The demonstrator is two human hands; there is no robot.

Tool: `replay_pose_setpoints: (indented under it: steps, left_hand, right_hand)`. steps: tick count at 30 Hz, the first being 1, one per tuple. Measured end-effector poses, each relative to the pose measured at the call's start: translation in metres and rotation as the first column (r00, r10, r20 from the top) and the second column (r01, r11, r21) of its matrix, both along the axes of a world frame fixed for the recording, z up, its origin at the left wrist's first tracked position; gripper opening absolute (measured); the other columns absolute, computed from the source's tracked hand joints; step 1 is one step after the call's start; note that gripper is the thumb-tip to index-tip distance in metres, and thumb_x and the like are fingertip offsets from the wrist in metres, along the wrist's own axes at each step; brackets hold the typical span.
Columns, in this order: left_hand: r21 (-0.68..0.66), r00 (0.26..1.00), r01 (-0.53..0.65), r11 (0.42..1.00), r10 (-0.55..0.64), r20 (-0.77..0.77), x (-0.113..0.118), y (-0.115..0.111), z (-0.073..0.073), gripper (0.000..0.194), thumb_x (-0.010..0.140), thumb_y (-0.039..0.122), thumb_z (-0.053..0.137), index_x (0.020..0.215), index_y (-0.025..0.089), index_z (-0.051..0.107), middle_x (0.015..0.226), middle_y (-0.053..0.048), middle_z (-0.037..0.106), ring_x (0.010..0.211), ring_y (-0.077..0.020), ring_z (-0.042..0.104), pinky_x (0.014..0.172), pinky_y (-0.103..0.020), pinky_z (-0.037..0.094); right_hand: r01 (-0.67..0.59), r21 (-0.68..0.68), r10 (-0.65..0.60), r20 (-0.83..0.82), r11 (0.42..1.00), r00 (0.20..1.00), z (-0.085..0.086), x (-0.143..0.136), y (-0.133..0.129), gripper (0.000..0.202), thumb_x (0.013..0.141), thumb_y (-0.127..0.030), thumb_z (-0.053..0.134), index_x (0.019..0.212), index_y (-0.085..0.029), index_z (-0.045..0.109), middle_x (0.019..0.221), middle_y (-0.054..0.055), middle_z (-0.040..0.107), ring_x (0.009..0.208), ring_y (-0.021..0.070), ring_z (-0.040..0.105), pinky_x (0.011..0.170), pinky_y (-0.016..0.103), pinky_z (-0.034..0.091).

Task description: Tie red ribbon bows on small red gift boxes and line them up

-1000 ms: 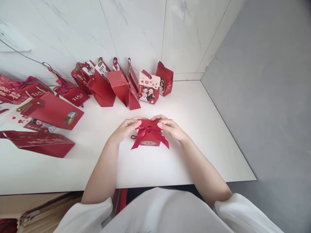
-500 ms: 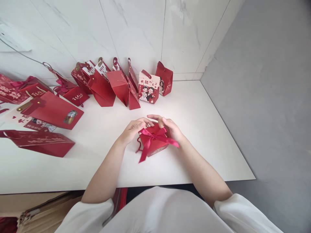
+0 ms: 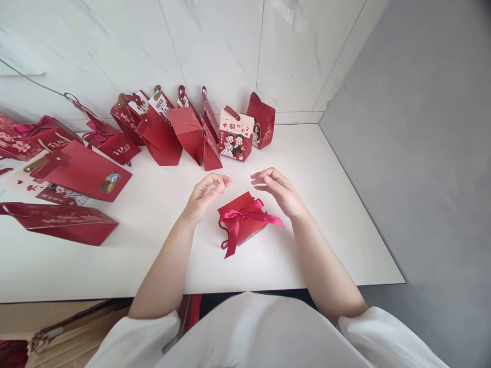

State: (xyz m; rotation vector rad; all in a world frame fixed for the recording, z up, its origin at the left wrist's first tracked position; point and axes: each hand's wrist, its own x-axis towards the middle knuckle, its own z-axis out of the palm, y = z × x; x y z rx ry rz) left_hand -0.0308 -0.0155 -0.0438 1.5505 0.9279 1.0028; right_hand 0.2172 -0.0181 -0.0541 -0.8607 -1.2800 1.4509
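Note:
A small red gift box [image 3: 250, 229] rests on the white table in front of me. Across its top lies a bright pink-red ribbon bow [image 3: 243, 213], one tail hanging toward me and another reaching right. A dark red cord loop [image 3: 223, 242] sticks out at the box's left side. My left hand [image 3: 207, 194] hovers just beyond the box's far left corner, fingers loosely curved and holding nothing. On the other side, my right hand [image 3: 278, 190] is raised beyond the box's far right corner, its fingers apart and empty. Neither hand touches the box.
Several red gift boxes stand along the tiled wall, among them a pink-topped box with a printed couple [image 3: 235, 139]. To the left lie a red box with a small window [image 3: 84, 171] and a dark red box [image 3: 72, 222]. A grey wall [image 3: 414, 153] borders the table's right side.
Both hands have let go of the gift box and moved away and apart, leaving its top uncovered. The box stays on the table.

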Motion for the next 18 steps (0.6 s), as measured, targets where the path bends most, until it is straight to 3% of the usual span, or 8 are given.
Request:
replay_pose_setpoints:
  steps: [3,5,8,10,13,16,18]
  left_hand:
    - [-0.074,0.940,0.274,0.959,-0.283,-0.189,-0.017,0.002,0.008,0.037,0.087,0.046,0.063,0.118,0.026,0.058,0.143,-0.009,0.052,0.137,-0.0290,0.045,0.113,-0.047,0.036]
    - [-0.159,0.821,0.432,0.888,-0.460,-0.338,-0.028,0.004,0.011,0.064,0.080,0.041,0.073,0.138,0.031,0.049,0.153,-0.008,0.043,0.145,-0.0307,0.037,0.118,-0.050,0.030]
    - [-0.210,0.710,0.529,0.823,-0.564,-0.423,-0.032,0.006,0.008,0.091,0.068,0.036,0.084,0.147,0.032,0.039,0.154,-0.009,0.042,0.144,-0.0326,0.038,0.117,-0.048,0.034]
    - [-0.212,0.705,0.541,0.814,-0.576,-0.413,-0.027,0.005,0.004,0.095,0.063,0.034,0.087,0.146,0.030,0.041,0.149,-0.010,0.048,0.137,-0.0333,0.047,0.109,-0.044,0.044]
    - [-0.226,0.750,0.461,0.858,-0.513,-0.417,-0.015,0.002,-0.003,0.086,0.062,0.032,0.086,0.140,0.029,0.049,0.137,-0.008,0.060,0.120,-0.0319,0.062,0.095,-0.040,0.053]
    - [-0.141,0.801,0.358,0.923,-0.381,-0.461,-0.006,0.003,-0.006,0.069,0.066,0.032,0.081,0.131,0.028,0.058,0.133,-0.005,0.063,0.118,-0.0298,0.062,0.097,-0.039,0.052]
    - [-0.024,0.843,0.291,0.956,-0.268,-0.467,-0.005,0.005,-0.007,0.061,0.071,0.031,0.077,0.129,0.026,0.059,0.134,-0.006,0.062,0.123,-0.0291,0.059,0.104,-0.040,0.048]
  right_hand:
    - [-0.047,0.009,0.045,0.183,0.999,0.982,0.005,0.021,0.003,0.032,0.094,-0.052,0.055,0.086,-0.022,0.060,0.089,0.003,0.066,0.082,0.0174,0.063,0.088,0.037,0.050]
    - [-0.166,-0.019,0.164,0.286,0.986,0.944,0.007,0.035,0.004,0.032,0.093,-0.053,0.057,0.092,-0.021,0.062,0.092,0.004,0.066,0.084,0.0177,0.062,0.087,0.036,0.050]
    - [-0.427,-0.097,0.430,0.388,0.899,0.815,0.004,0.046,0.004,0.042,0.082,-0.049,0.072,0.113,-0.023,0.061,0.109,0.007,0.067,0.099,0.0211,0.063,0.092,0.039,0.051]
    - [-0.544,-0.118,0.535,0.442,0.831,0.720,-0.002,0.046,0.004,0.069,0.070,-0.043,0.084,0.130,-0.025,0.055,0.130,0.009,0.061,0.114,0.0249,0.061,0.099,0.042,0.049]
    - [-0.569,-0.049,0.512,0.503,0.821,0.696,-0.013,0.037,0.003,0.108,0.059,-0.035,0.090,0.152,-0.031,0.034,0.152,0.009,0.044,0.132,0.0293,0.051,0.108,0.042,0.045]
    - [-0.563,0.030,0.472,0.508,0.826,0.720,-0.022,0.025,0.003,0.115,0.064,-0.031,0.086,0.158,-0.033,0.020,0.150,0.008,0.047,0.126,0.0293,0.057,0.103,0.041,0.050]
    - [-0.497,0.091,0.384,0.520,0.863,0.763,-0.026,0.019,0.005,0.111,0.070,-0.030,0.081,0.158,-0.034,0.014,0.152,0.008,0.045,0.124,0.0285,0.059,0.102,0.041,0.051]
